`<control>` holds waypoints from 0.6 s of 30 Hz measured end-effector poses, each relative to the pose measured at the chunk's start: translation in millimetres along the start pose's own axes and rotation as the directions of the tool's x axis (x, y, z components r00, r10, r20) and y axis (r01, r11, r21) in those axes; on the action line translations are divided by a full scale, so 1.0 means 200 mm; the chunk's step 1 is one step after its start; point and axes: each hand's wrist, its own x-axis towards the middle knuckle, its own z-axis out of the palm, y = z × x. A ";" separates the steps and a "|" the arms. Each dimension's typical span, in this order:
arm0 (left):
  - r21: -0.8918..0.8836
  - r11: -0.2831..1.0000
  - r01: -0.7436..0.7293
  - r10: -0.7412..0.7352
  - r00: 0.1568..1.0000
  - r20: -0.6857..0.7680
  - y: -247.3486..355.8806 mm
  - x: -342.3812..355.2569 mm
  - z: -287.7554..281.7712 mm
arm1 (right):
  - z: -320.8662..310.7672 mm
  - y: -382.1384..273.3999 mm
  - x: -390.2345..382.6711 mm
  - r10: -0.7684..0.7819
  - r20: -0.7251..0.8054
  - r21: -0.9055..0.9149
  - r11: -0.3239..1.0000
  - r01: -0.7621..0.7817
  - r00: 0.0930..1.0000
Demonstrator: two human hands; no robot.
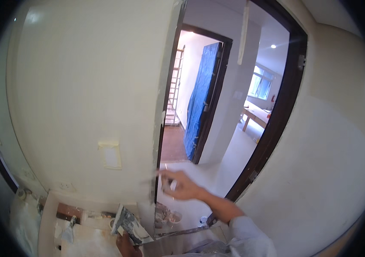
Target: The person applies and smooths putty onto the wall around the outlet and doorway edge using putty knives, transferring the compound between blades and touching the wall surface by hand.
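Observation:
My left hand (126,245) is low in the view, closed on a flat rectangular board (132,227) smeared with grey and white putty; the board is tilted. Up and to the right, my right hand (181,186) is raised beside the near edge of the dark door frame (158,165). Its fingers curl toward the thumb. A thin, motion-blurred shape reaches from them toward the wall edge, and I cannot make out what it is. The pale wall (84,98) carries a rough strip of filler along the frame.
A taped-over rectangle (112,156) and a socket (66,185) are on the wall. A putty knife (68,231) lies at lower left on a stained surface. Past the doorway are a bucket (175,217), a blue-sheeted door (200,94), a ladder (175,83) and a table (256,115).

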 end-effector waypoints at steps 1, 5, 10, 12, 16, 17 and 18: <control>0.157 0.986 0.057 -0.046 0.997 -0.068 0.00 -0.01 0.01 | -0.12 0.01 0.12 -0.001 -0.054 -0.170 0.985 -0.009 0.999; 0.599 0.624 -0.501 0.461 0.856 0.235 -0.13 0.04 -0.10 | -0.56 -0.32 0.74 -0.263 -0.336 -0.597 0.802 0.012 0.904; -0.091 0.996 0.011 -0.022 0.992 -0.124 0.00 -0.04 0.03 | -0.93 -0.59 1.30 -0.387 -0.401 -0.717 0.696 -0.021 0.830; -0.087 0.996 0.020 -0.032 0.990 -0.138 0.00 -0.03 0.00 | -0.99 -0.62 1.42 -0.389 -0.420 -0.694 0.720 -0.014 0.820; 0.012 0.996 -0.091 0.092 0.992 -0.085 0.01 -0.04 -0.02 | -1.00 -0.66 1.51 -0.333 -0.459 -0.679 0.730 -0.083 0.823; -0.092 0.995 -0.039 0.029 0.994 -0.102 0.03 -0.05 -0.01 | -0.99 -0.66 1.52 -0.320 -0.472 -0.693 0.711 -0.122 0.821; -0.096 0.995 -0.037 0.027 0.994 -0.102 0.03 -0.04 -0.02 | -0.99 -0.65 1.52 -0.320 -0.469 -0.695 0.709 -0.120 0.823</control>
